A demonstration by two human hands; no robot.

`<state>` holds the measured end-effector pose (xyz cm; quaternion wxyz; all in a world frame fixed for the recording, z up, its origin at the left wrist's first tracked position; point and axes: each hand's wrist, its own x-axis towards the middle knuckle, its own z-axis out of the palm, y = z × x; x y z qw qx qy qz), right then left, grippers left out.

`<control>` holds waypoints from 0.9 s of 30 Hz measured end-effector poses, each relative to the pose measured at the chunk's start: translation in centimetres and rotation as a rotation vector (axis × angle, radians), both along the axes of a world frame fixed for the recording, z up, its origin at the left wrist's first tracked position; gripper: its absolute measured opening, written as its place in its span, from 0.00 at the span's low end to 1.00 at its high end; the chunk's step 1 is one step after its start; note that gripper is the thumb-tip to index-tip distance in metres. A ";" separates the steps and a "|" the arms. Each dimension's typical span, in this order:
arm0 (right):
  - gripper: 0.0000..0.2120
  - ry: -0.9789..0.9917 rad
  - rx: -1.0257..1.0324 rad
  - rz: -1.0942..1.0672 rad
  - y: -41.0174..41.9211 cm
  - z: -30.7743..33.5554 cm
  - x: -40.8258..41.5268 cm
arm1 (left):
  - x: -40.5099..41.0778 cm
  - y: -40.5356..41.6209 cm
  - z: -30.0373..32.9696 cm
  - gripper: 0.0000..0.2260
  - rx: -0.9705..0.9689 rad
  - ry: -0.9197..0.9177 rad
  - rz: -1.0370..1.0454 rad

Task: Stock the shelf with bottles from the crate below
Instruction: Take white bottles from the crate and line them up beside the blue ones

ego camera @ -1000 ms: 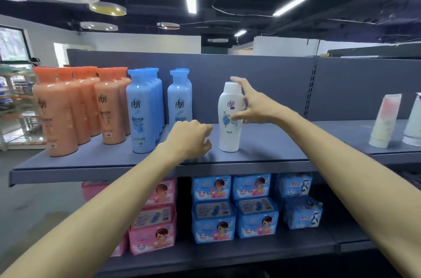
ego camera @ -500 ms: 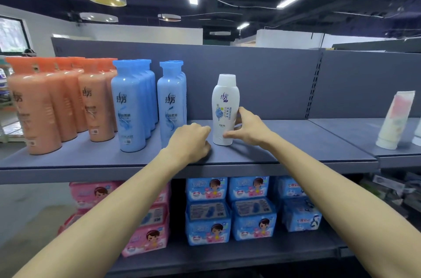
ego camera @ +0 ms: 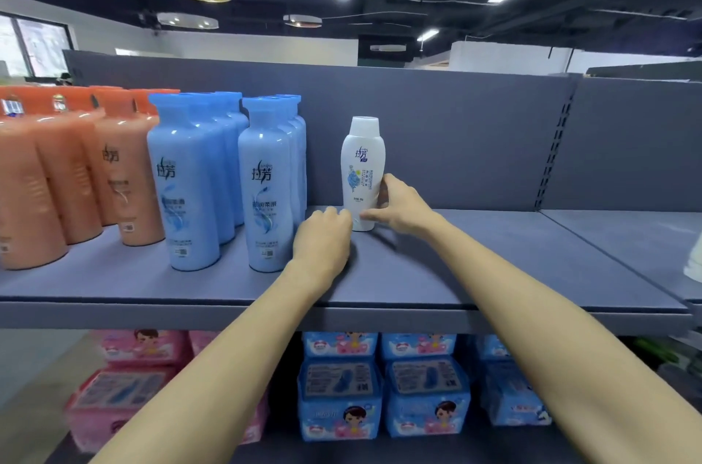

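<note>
A white bottle [ego camera: 362,175] with a blue flower label stands upright on the grey shelf [ego camera: 494,266], to the right of the blue bottles. My right hand [ego camera: 399,209] holds its lower part, thumb at the front near the base and fingers behind it. My left hand [ego camera: 323,235] rests on the shelf with its fingers curled, the knuckles right beside the bottle's base and holding nothing. The crate is out of view.
Two rows of blue bottles [ego camera: 266,190] and several orange bottles [ego camera: 57,178] fill the shelf's left part. The grey back panel [ego camera: 456,140] rises behind. Blue packs [ego camera: 380,387] and pink packs [ego camera: 125,387] sit on the lower shelf. A white item [ego camera: 693,266] shows at the right edge.
My right hand slid from the bottle's upper part down to its lower part. My left fist moved forward to the bottle's base. The bottle now stands deeper on the shelf.
</note>
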<state>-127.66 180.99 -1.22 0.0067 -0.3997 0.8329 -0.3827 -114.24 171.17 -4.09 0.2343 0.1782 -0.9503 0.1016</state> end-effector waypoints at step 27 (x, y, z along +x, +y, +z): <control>0.19 -0.026 -0.163 0.003 -5.2 -2.2 -5.6 | -4.4 -1.6 -0.2 0.09 0.015 0.117 0.079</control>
